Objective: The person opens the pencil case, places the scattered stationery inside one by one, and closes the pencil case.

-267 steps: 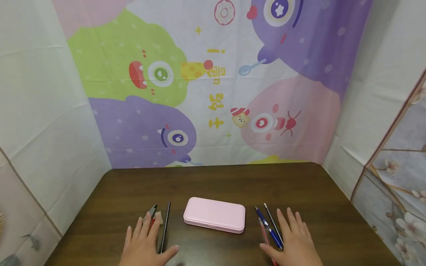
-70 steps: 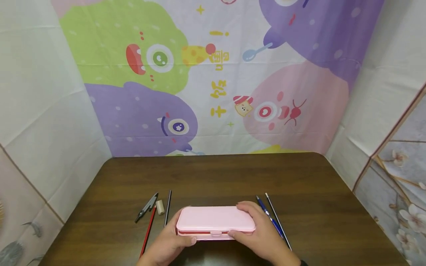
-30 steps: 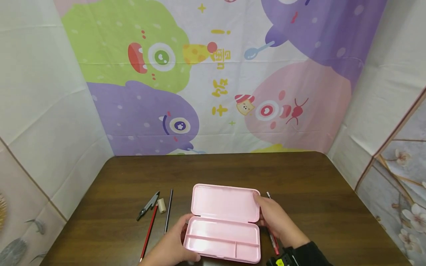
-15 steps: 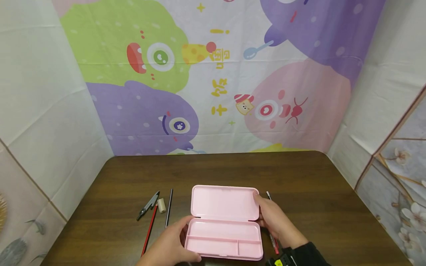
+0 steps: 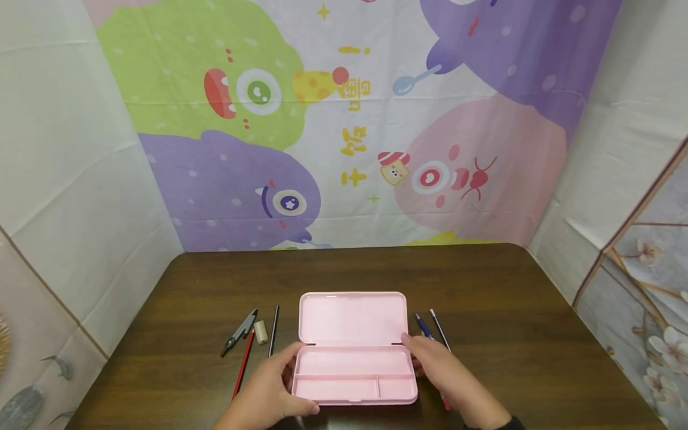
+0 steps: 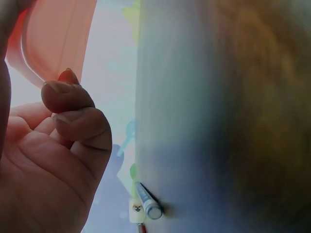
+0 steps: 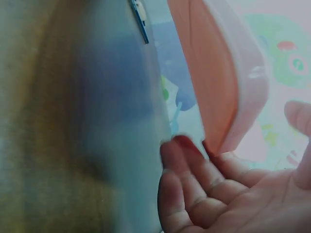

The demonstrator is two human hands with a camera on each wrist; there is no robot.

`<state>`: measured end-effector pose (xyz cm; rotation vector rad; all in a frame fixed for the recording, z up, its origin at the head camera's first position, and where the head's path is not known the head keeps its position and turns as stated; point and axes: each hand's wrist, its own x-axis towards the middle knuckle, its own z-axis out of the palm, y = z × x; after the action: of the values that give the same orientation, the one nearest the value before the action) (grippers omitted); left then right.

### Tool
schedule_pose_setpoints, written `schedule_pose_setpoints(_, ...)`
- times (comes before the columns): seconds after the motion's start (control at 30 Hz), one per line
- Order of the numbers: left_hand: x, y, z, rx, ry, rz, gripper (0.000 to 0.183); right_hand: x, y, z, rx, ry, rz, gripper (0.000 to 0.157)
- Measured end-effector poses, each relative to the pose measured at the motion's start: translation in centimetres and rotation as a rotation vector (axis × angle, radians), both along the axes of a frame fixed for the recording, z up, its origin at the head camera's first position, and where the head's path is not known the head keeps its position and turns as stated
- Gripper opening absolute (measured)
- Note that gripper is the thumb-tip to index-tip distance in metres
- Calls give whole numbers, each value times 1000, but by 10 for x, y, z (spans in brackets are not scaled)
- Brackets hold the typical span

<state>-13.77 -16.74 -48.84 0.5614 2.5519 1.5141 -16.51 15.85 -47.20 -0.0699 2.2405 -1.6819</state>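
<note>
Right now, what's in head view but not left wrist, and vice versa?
Only head: the right hand, the inner compartments of the pink case, the compass and the blue pen.

Only left wrist: the palm side of the left hand, and what looks like the near end of the dark pencil.

Both: left hand gripping the pink case, table, printed cloth.

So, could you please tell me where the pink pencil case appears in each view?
Head: the open pencil case is at bottom centre, between the left hand and the right hand.
Left wrist: pencil case at top left, cut off by the frame.
Right wrist: pencil case at top, right of centre, also cut off.
Shared landmark: the printed cloth behind.
</note>
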Motion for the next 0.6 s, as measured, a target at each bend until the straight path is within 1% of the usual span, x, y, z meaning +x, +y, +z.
schedule_pose_setpoints(0.07,-1,-1,0,-16,1,12,87,8,0,-1,91,77,29,53)
schedule_pose_setpoints(0.1,-1,-2,-1,-29,2,14,87,11,0,-1,139,119,56,53)
schedule_pose_setpoints(0.17,-1,-2,-2,-41,-2,9,87,18,2,-2,244,201,114,64)
schedule_pose_setpoints(0.2,-1,-3,-2,-44,-5,4,87,21,3,-2,283,247,145,72)
schedule_pose_setpoints(0.27,0,-3,-3,-45,-7,-12,87,25,4,-1,357,308,195,89)
schedule_pose_setpoints(0.3,0,-3,-4,-40,-9,-24,87,26,4,-1,409,328,206,95)
schedule_pose_setpoints(0.33,0,-3,-4,-35,-11,-37,87,27,4,-1,438,338,211,99)
schedule_pose_setpoints(0.43,0,-1,-3,-46,-23,-57,86,26,4,-2,494,358,218,102)
schedule_pose_setpoints(0.5,1,0,-1,-82,-31,-51,87,25,4,-5,530,378,223,102)
schedule_pose_setpoints(0.6,3,1,2,-181,-25,-16,89,24,4,-10,575,422,236,104)
